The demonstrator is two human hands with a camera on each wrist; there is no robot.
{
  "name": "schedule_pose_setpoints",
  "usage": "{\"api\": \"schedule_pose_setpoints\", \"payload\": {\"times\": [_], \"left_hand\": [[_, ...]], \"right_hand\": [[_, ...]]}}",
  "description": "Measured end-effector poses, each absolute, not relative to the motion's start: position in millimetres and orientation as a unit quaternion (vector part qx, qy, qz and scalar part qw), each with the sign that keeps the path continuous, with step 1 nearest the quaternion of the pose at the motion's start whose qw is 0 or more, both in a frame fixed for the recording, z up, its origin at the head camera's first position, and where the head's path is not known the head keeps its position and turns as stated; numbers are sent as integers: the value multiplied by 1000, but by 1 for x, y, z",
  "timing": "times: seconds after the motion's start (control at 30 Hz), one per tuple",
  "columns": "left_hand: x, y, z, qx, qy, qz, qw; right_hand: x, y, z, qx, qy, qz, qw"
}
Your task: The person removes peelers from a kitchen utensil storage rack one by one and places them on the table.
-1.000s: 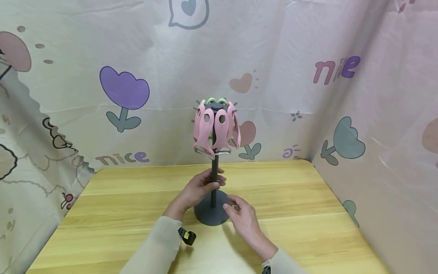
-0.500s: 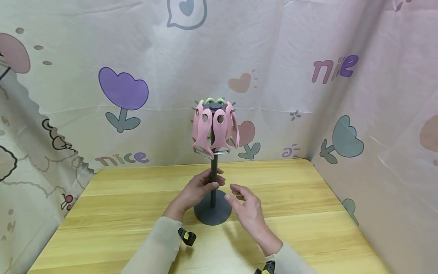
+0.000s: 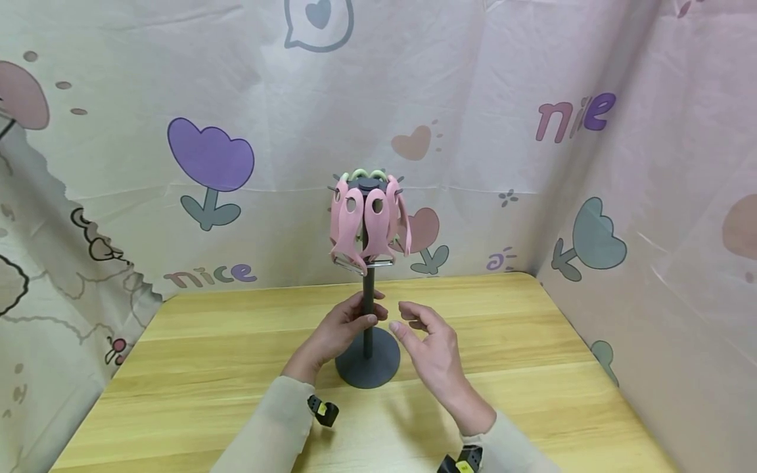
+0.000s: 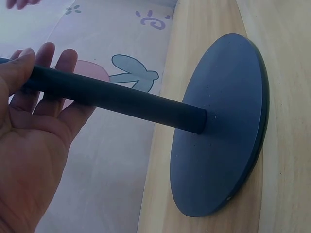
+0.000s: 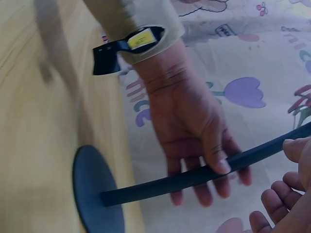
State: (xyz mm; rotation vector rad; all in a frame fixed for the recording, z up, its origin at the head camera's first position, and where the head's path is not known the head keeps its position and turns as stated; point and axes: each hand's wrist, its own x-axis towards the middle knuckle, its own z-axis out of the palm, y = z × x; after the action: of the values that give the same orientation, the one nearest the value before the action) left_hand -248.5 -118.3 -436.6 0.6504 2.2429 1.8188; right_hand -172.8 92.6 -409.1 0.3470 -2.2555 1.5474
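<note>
A dark grey rack stands upright on the table, with a round base [image 3: 367, 371] and a slim pole [image 3: 368, 341]. Around its top hang several pink peelers [image 3: 350, 226] with metal blades at their lower ends, and green loops [image 3: 359, 174] show behind them. My left hand [image 3: 331, 335] holds the pole above the base, thumb in front and fingers behind; the left wrist view shows the same grip on the pole [image 4: 131, 104]. To the right of the pole, my right hand [image 3: 436, 348] hovers with loosely bent fingers, holding nothing. Its fingertips [image 5: 260, 221] are apart from the rack.
The wooden table [image 3: 532, 368] spreads out on both sides of the rack. Behind it hangs a printed cloth [image 3: 284, 131], close to the table's back edge, and more cloth hangs along both sides. Black bands with wrist cameras [image 3: 323, 410] sit over the sleeves.
My right hand has come away from the edge of the base, rising and shifting slightly right. My left hand keeps its hold on the pole, and the rack stays in place.
</note>
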Motion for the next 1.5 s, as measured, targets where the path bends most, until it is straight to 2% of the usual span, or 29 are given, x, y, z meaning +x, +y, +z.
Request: {"api": "schedule_pose_setpoints", "payload": {"times": [0.5,1.17,1.5], "left_hand": [[-249,-120,-434,234,768,591,77],[-258,-122,-435,230,762,601,79],[-260,-120,-435,225,754,611,86]], "right_hand": [[-170,90,-367,164,-779,552,248],[-178,81,-329,182,-760,558,280],[-190,70,-304,182,-728,562,349]]}}
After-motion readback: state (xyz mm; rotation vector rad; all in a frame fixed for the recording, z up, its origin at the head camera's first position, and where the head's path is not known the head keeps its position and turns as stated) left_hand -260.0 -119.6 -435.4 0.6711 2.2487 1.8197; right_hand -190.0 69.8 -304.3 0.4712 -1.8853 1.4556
